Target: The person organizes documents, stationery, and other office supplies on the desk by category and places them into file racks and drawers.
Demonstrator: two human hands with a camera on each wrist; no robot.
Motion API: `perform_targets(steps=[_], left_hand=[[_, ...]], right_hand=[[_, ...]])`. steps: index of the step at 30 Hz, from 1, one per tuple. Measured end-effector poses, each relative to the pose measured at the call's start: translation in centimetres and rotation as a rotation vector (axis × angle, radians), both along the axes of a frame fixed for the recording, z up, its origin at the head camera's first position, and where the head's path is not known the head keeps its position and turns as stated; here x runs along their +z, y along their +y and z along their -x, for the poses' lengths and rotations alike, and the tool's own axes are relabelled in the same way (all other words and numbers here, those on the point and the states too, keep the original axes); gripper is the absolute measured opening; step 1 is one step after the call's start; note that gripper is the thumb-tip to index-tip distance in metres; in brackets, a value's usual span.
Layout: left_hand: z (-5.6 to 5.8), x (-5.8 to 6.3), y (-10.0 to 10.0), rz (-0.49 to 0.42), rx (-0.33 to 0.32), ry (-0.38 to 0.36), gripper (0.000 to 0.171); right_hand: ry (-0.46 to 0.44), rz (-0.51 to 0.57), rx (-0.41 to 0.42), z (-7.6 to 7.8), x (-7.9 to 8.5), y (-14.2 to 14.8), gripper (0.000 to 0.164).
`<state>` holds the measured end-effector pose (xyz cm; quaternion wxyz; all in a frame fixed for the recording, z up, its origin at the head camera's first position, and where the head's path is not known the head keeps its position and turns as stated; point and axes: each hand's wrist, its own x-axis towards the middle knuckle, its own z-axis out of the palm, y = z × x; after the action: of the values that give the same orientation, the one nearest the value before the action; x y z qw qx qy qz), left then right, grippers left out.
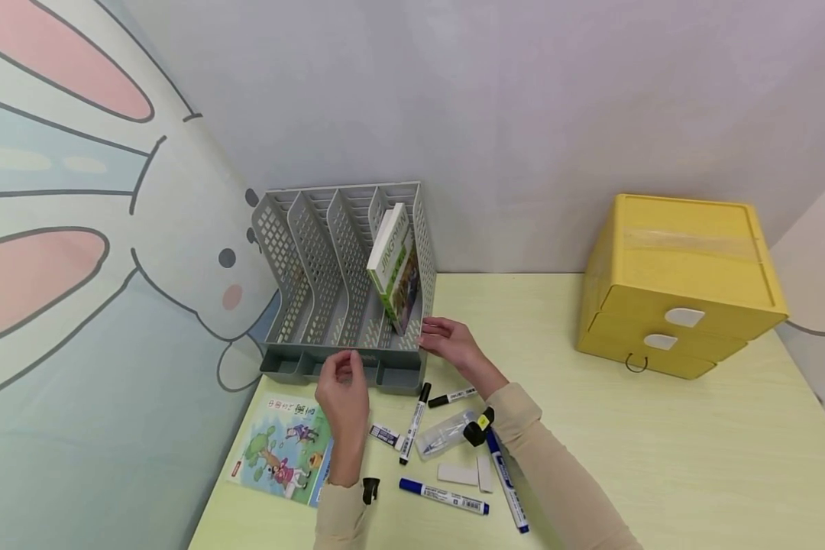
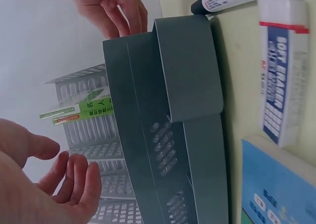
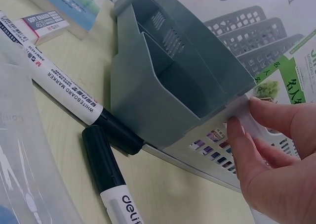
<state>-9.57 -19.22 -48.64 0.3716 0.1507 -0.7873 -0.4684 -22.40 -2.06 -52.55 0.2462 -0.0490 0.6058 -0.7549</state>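
A grey desk file rack point(image 1: 402, 380) with upright dividers and a front tray stands against the wall. Books point(image 1: 392, 256) lean in its rightmost slot. My right hand point(image 1: 454, 347) is at the rack's front right corner. In the right wrist view, the thumb and fingers point(image 3: 239, 142) pinch the edge of the perforated side wall. My left hand point(image 1: 346, 401) hovers before the front tray, its fingers loosely bent. Nothing shows between the left thumb and fingers point(image 2: 76, 177) in the left wrist view.
Whiteboard markers point(image 1: 443, 496), a boxed eraser point(image 1: 385, 436), white blocks point(image 1: 457, 474) and a clear pouch point(image 1: 443, 435) lie in front of the rack. A picture booklet point(image 1: 275, 451) is at the left. The yellow drawer box point(image 1: 687, 260) stands back right.
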Motion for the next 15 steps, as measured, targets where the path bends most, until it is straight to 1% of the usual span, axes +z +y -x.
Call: perform_targets(steps=[3,8,15], left_hand=[[-1.0,-0.5,-0.4,0.012,0.031,-0.018,0.016],[-2.4,-1.2,-1.0,-0.013,0.099,-0.074,0.016],[-4.2,-1.6,-2.0,-0.042,0.184,-0.137,0.019]], right_hand=[[0.000,0.002,0.001,0.0,-0.1,0.0,0.059],[0.005,0.001,0.004,0.0,-0.2,0.0,0.060],[0.000,0.012,-0.004,-0.1,-0.2,-0.1,0.059]])
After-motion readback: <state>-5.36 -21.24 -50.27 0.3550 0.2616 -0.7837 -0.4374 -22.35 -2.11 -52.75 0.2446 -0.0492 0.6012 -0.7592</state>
